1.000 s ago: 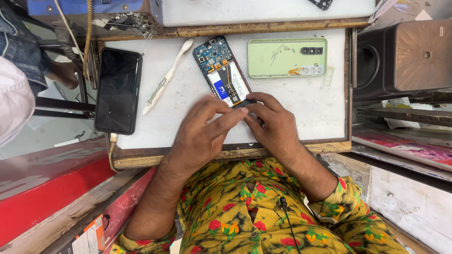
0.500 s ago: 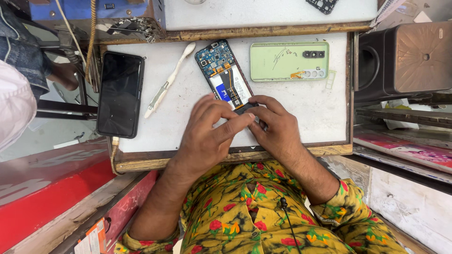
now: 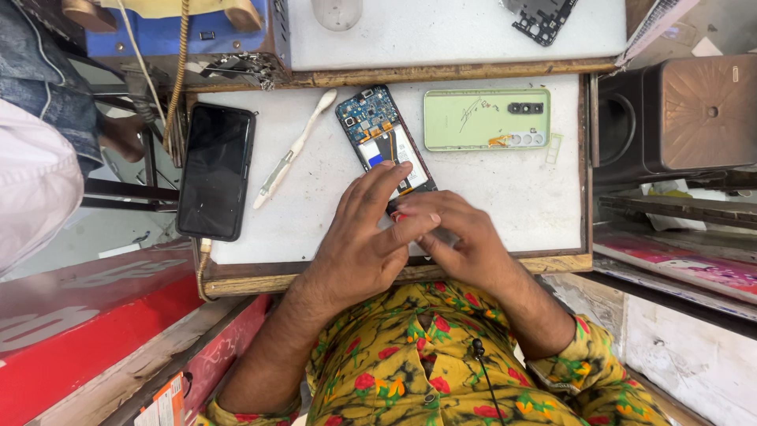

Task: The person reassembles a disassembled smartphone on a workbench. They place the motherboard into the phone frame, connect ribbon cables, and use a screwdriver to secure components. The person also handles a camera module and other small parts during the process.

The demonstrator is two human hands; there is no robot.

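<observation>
An opened phone (image 3: 377, 132) with its back off lies tilted on the white work mat (image 3: 505, 197), showing a blue circuit board and a white battery. My left hand (image 3: 359, 244) rests on its lower half, fingers spread, index fingertip on the battery. My right hand (image 3: 461, 237) is beside it, fingertips bunched against the phone's lower end, which both hands hide. Something small and red shows between the fingertips; I cannot tell what it is. The pale green back cover (image 3: 482, 118) lies to the right of the phone, apart from both hands.
A black phone (image 3: 217, 170) lies face up at the mat's left edge with a cable at its bottom. A white brush-like tool (image 3: 293, 150) lies between it and the opened phone. A dark speaker box (image 3: 678, 114) stands at the right. A black frame part (image 3: 544, 17) lies on the upper shelf.
My left hand's fingers have spread out flatter over the phone's lower half. My right hand's fingertips have drawn in closer to the left hand. The phone stays in place.
</observation>
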